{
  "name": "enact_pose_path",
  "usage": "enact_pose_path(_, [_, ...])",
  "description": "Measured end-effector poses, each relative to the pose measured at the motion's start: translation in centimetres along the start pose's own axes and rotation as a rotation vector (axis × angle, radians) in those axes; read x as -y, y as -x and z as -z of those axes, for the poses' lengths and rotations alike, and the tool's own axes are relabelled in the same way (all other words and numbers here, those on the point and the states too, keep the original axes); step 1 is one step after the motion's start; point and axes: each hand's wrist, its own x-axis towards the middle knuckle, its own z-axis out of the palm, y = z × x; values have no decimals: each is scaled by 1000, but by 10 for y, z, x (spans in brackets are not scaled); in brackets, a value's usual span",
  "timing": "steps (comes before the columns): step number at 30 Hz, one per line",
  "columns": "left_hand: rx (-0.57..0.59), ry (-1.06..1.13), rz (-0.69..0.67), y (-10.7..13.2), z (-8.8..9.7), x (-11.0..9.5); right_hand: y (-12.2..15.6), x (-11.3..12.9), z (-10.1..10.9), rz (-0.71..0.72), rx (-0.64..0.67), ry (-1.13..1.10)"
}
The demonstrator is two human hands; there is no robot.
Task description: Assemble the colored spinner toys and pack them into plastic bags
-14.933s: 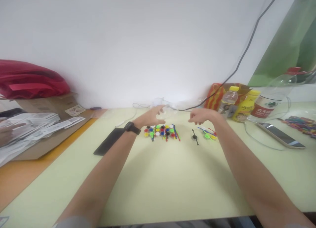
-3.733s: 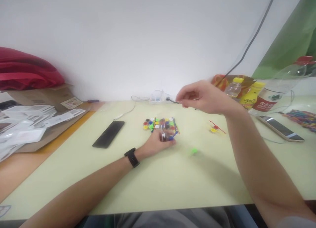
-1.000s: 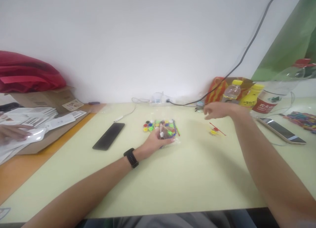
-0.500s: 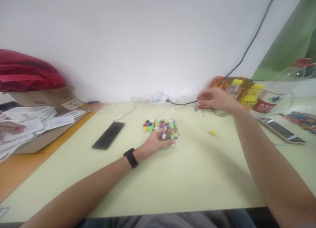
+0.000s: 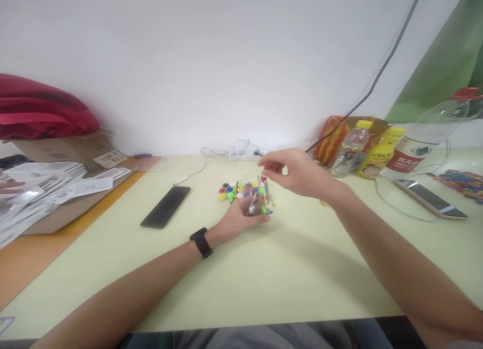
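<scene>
My left hand (image 5: 239,215), a black watch on its wrist, rests on the table with thumb and fingers curled round what looks like a clear plastic bag (image 5: 268,222). A small white piece and bright green bits show within its grip. Just beyond the fingers lie small colourful pieces (image 5: 230,190), round ones in red, yellow, black and white among them. Above their right side, my right hand (image 5: 292,172) pinches a small clear thing with a red part (image 5: 263,179), too blurred to name. Under the right wrist a tiny yellow piece is mostly hidden.
A black phone (image 5: 165,208) lies left of the pieces. At right stand a yellow-capped clear bottle (image 5: 350,150), a yellow bottle (image 5: 381,155) and a large jug (image 5: 409,155), near another phone (image 5: 433,200). White packets (image 5: 45,198) and a co-worker's hand are far left; a power strip (image 5: 245,152) sits by the wall.
My right hand has swung left from beside the bottles to above the colourful pieces, carrying the small thing with the red part. My left hand has stayed nearly still.
</scene>
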Motion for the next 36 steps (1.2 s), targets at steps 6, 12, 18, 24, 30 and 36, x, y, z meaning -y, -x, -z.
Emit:
enact_pose_path(6, [-43, -58, -14, 1, -2, -2, 3, 5, 1, -74, 92, 179])
enact_pose_path(12, [8, -49, -52, 0, -2, -5, 6, 10, -5, -125, 187, 337])
enact_pose_path(18, [87, 97, -76, 0, -4, -6, 6, 12, 13, -87, 42, 368])
enact_pose_path(24, [55, 111, -92, 0, -2, -2, 9, -47, 50, -337, 257, 432])
enact_pose_path(30, [110, 109, -26, 0, 1, 1, 21, -134, 42, -835, 805, 356])
enact_pose_path(36, [97, 98, -31, 0, -1, 1, 18, -137, 39, -761, 736, 247])
